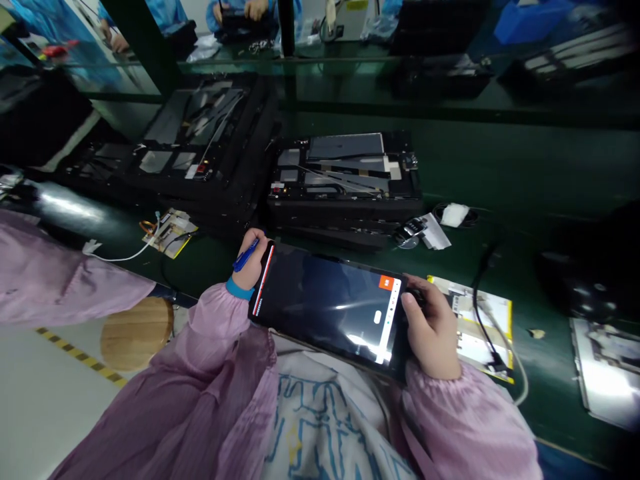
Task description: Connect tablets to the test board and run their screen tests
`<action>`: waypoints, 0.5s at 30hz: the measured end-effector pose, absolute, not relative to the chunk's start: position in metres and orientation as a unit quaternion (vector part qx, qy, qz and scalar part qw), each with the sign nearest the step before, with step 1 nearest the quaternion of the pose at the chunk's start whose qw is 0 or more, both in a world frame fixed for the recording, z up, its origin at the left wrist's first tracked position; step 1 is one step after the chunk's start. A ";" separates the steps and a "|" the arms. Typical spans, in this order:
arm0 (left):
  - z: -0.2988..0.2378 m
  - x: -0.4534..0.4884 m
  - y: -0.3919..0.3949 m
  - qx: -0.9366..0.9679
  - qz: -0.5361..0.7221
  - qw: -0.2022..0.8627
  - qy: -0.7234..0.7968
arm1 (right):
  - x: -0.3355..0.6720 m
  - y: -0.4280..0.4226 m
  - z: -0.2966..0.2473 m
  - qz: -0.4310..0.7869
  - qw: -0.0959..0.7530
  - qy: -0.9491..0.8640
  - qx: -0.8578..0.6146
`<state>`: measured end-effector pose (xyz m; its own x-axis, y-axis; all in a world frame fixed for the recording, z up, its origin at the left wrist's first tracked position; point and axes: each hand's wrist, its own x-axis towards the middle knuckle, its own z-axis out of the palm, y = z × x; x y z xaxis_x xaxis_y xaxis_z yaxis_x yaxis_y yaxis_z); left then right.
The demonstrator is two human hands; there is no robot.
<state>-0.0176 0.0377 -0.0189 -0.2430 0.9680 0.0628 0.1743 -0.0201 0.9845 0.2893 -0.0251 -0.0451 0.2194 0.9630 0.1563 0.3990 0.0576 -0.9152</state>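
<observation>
A tablet (pixel 325 303) with its screen lit lies tilted between my two hands, near my body at the bench edge. My left hand (pixel 250 260) grips its left end, and a blue pen (pixel 247 255) is also held in that hand, resting across the thumb. A blue band circles the left wrist. My right hand (pixel 433 323) is closed on the tablet's right end, thumb on the front edge and fingers mostly hidden behind. The screen is mostly dark, with an orange square and a white strip toward the right.
Stacked black device housings (pixel 345 173) stand just beyond the tablet, with another stack (pixel 200 140) to the left. Cables lie on a yellow-edged card (pixel 483 327) at right. A co-worker's pink sleeve (pixel 65 273) reaches in from the left, above a wooden stool (pixel 136 333). Other people work across the bench.
</observation>
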 end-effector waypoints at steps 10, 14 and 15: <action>-0.021 -0.019 0.039 0.487 0.523 0.374 0.591 | 0.289 -0.025 -0.046 0.298 0.472 -0.553 -0.619; -0.020 -0.019 0.039 0.493 0.524 0.362 0.593 | 0.290 -0.024 -0.046 0.290 0.467 -0.560 -0.620; -0.020 -0.018 0.039 0.489 0.526 0.358 0.597 | 0.290 -0.025 -0.045 0.284 0.466 -0.565 -0.618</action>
